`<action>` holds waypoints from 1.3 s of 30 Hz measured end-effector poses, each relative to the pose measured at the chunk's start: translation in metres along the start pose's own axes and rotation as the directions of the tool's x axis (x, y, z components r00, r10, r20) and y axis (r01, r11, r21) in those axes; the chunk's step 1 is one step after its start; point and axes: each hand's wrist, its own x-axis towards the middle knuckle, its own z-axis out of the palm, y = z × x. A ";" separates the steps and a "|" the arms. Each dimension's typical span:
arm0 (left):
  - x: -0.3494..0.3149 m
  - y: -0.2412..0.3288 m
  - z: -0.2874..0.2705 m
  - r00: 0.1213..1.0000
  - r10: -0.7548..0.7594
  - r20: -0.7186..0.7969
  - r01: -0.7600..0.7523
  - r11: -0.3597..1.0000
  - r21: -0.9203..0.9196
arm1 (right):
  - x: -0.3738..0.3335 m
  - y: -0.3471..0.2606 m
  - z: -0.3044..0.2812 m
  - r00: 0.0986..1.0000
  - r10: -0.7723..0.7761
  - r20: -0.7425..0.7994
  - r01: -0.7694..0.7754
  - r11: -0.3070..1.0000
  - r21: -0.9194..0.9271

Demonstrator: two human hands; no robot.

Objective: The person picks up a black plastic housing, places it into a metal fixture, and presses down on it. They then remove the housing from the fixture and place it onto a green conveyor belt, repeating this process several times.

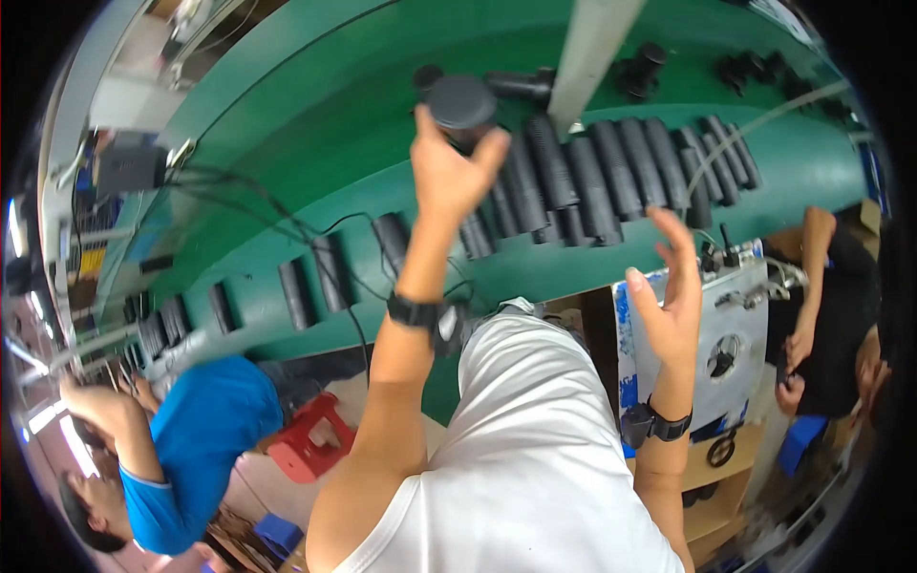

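My left hand (451,177) reaches over the green work surface, its thumb and fingers closed round a black part with a broad round top (462,101). The lower part of this piece is hidden behind my fingers. Just to its right, several black ribbed tubes (594,186) lie side by side in a row. My right hand (673,296) is raised in front of the row with fingers apart and nothing in it, beside a metal machine box. Other black tubes (332,272) lie spaced out to the left of my left forearm.
A pale post (594,57) rises behind the tubes, with black fittings (642,72) near it. Cables run from a black box (132,168). The metal machine box (735,329) stands at right. A person in blue (210,444) and another in black (845,315) sit either side. A red stool (310,439) stands low left.
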 end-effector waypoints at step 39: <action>-0.070 -0.209 -0.242 0.266 -0.627 -0.732 0.898 -0.116 0.425 | 0.013 0.061 0.291 0.671 0.250 0.698 0.266 0.798 -0.541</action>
